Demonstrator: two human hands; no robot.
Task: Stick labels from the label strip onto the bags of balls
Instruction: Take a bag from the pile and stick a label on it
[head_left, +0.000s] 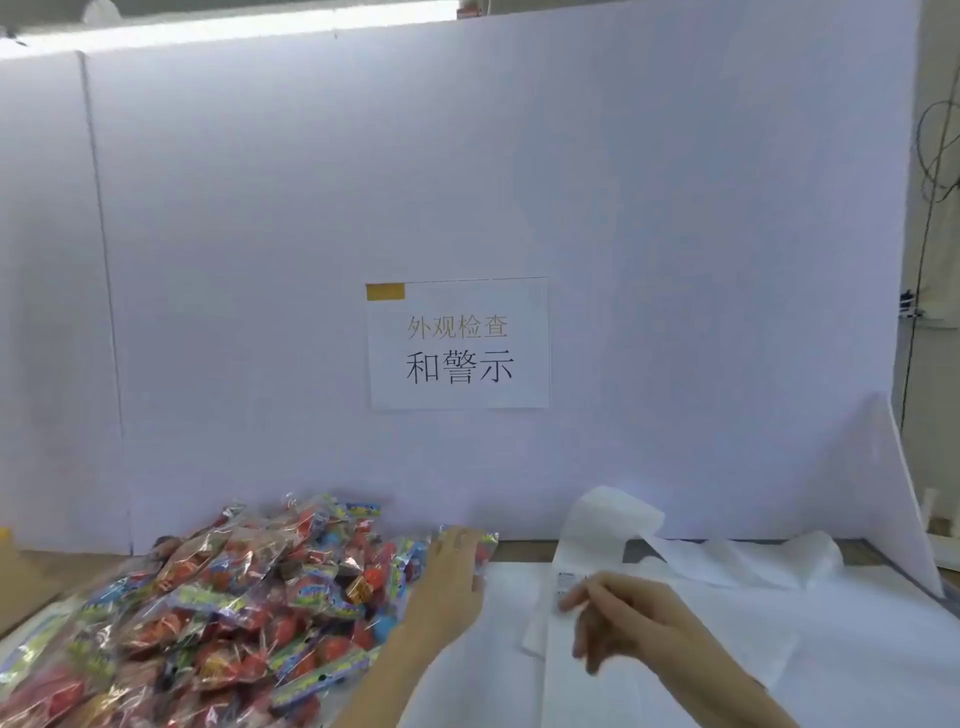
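A heap of clear bags of red and blue balls (218, 613) fills the left of the table. My left hand (452, 577) lies flat with straight fingers on one bag (488, 545) at the heap's right edge. A white label strip (571, 551) runs from a curl at the back down the table's middle. My right hand (618, 618) pinches a printed label (566, 582) on that strip between thumb and forefinger.
A white partition board (467, 182) with a printed paper sign (457, 343) stands close behind the table. Loose white backing strip (753, 561) trails to the right. A white sheet (857, 665) covers the table surface. A cardboard box edge (15, 577) shows at the far left.
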